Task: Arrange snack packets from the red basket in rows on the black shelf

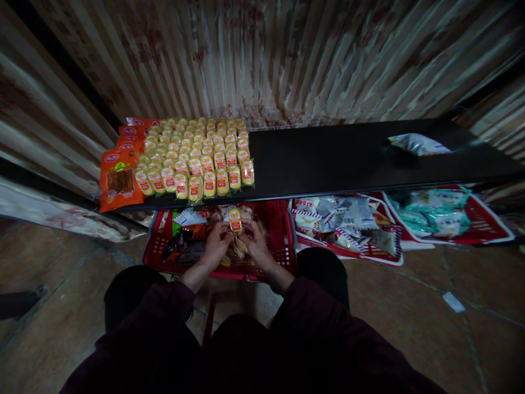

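Your left hand (pixel 217 242) and right hand (pixel 256 242) pinch one wrapped snack cake (pixel 235 220), seemingly by its edges; pressing too hard could crush it.

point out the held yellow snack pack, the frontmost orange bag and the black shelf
Held yellow snack pack (pixel 235 220), head view, middle of its front
Frontmost orange bag (pixel 120 179), head view, middle of its front
Black shelf (pixel 320 157), head view, on its top surface

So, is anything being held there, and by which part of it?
Yes: a small yellow snack pack, held near its lower side edges, between the left hand and the right hand.
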The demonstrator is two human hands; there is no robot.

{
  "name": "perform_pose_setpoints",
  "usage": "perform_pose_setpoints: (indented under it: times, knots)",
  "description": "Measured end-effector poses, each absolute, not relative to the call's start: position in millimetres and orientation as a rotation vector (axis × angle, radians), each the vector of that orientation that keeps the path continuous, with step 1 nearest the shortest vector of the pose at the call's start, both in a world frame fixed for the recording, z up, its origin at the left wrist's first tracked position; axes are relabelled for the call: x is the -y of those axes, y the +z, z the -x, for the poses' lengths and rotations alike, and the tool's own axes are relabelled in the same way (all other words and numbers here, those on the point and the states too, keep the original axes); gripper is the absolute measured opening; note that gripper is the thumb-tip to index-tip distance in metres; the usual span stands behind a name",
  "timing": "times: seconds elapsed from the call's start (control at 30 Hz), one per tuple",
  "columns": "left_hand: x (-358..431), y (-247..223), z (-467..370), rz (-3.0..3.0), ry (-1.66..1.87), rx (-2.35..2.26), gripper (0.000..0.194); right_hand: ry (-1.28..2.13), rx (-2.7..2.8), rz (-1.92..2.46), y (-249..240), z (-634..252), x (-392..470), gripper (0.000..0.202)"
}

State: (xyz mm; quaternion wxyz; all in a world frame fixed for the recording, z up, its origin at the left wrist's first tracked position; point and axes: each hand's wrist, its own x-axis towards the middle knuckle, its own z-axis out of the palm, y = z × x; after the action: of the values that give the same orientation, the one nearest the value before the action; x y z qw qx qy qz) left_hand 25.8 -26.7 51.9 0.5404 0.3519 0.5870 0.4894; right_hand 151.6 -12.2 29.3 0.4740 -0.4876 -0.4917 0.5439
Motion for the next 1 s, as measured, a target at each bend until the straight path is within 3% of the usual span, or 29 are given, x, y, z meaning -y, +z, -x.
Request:
perform_pose_setpoints:
  times: [0.5, 0.67, 1.0]
  knots:
    - [22, 53, -22, -1.084, 1.237, -1.471, 0.029, 1.307, 1.112, 1.097, 47, -153, 11, 0.02]
    - [19, 59, -28, -1.116, 1.324, -1.432, 0.042, 1.281, 1.126, 1.099, 51, -153, 8, 0.023]
    - [20, 73, -35, -1.05, 1.316, -1.302, 0.033, 1.076, 1.149, 1.12, 53, -152, 4, 0.035]
